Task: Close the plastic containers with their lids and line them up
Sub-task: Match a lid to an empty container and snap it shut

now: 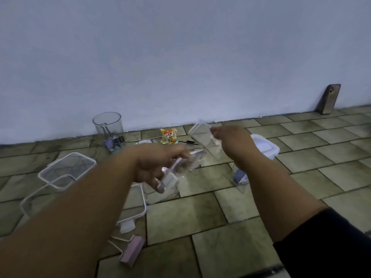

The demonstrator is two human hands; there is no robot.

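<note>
My left hand [158,163] grips a clear lid [170,177] with white clip flaps, held above the tiled floor. My right hand [230,141] holds a clear plastic container [202,137] by its rim, tilted and lifted, just right of the lid. A closed container with a white lid [265,146] stands behind my right wrist. Another clear container [240,177] sits under my right forearm. An open clear container [66,169] and a loose lid [136,207] lie at the left, partly hidden by my left arm.
A round clear cup [108,123] stands by the wall with binder clips [115,143] beside it. An orange snack packet [168,135] lies near the wall. A phone [329,99] leans on the wall at far right. A pink clip [132,250] lies near me.
</note>
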